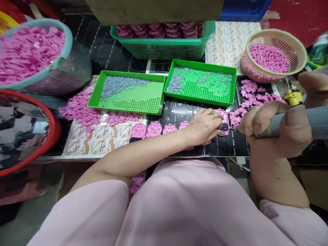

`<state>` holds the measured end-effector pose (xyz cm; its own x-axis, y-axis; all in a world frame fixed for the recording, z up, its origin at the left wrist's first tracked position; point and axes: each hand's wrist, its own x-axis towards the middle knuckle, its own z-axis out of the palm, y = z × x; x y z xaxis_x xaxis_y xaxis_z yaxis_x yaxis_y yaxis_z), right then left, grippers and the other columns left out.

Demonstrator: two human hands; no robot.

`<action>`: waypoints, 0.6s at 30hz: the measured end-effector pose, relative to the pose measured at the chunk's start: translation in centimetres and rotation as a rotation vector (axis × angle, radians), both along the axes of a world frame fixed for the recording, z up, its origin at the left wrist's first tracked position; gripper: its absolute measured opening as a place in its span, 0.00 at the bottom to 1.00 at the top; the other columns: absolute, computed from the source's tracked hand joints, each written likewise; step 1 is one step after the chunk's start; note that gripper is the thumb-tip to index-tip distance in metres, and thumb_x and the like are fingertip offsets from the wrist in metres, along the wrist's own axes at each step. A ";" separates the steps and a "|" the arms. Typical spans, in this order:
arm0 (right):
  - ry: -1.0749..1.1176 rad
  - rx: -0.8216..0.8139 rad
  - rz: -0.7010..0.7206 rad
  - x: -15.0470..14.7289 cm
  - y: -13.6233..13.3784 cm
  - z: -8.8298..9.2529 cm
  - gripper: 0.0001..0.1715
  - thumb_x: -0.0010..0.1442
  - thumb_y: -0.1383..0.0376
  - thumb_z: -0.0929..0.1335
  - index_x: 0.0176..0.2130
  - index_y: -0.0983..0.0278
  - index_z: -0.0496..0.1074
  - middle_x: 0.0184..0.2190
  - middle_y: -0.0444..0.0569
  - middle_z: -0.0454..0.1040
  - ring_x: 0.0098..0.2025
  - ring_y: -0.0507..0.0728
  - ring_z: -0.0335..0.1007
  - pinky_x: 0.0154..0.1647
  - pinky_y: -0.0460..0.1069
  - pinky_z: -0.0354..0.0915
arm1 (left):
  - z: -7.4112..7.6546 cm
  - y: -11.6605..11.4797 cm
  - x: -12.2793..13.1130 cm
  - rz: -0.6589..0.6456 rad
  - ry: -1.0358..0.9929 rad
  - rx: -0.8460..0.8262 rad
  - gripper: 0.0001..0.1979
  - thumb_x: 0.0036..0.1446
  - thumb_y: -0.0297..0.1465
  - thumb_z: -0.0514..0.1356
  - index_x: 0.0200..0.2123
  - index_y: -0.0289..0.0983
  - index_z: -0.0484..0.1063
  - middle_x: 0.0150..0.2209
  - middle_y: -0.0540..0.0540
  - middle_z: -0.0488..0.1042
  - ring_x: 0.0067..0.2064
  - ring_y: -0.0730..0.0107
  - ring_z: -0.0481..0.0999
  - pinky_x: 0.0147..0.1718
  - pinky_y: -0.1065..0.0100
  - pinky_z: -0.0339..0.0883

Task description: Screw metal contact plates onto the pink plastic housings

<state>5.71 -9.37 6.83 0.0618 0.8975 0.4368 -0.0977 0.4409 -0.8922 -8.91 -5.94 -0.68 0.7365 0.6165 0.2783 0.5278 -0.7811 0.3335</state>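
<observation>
My right hand [279, 126] is wrapped round a grey electric screwdriver [320, 121], held nearly level with its bit pointing left. A yellow fitting [294, 98] is on its upper side. My left hand [205, 126], with a ring on one finger, has its fingertips pinched together beside the bit, over a pink plastic piece [223, 116]. Something small and dark shows at those fingertips; what it is I cannot make out. Several similar pink plastic pieces [154, 130] lie in a row along the bench to the left, some partly covered by my left hand and forearm.
Two green trays [125, 111] [200, 99] of small metal screws stand behind the row. Loose pink parts [82, 111] are heaped beside them. Around lie a blue-grey basket [77, 68], a red tub [52, 126], a beige basket [294, 44] and a green crate [164, 49].
</observation>
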 end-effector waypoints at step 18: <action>0.039 0.148 -0.070 -0.2 0.9 -2.0 0.07 0.58 0.59 0.68 0.29 0.55 0.67 0.14 0.36 0.59 0.12 0.51 0.54 0.10 0.49 0.53 | -0.2 -0.5 0.8 -0.043 0.099 -0.024 0.25 0.58 0.42 0.63 0.52 0.32 0.69 0.58 0.37 0.69 0.61 0.57 0.66 0.58 0.56 0.56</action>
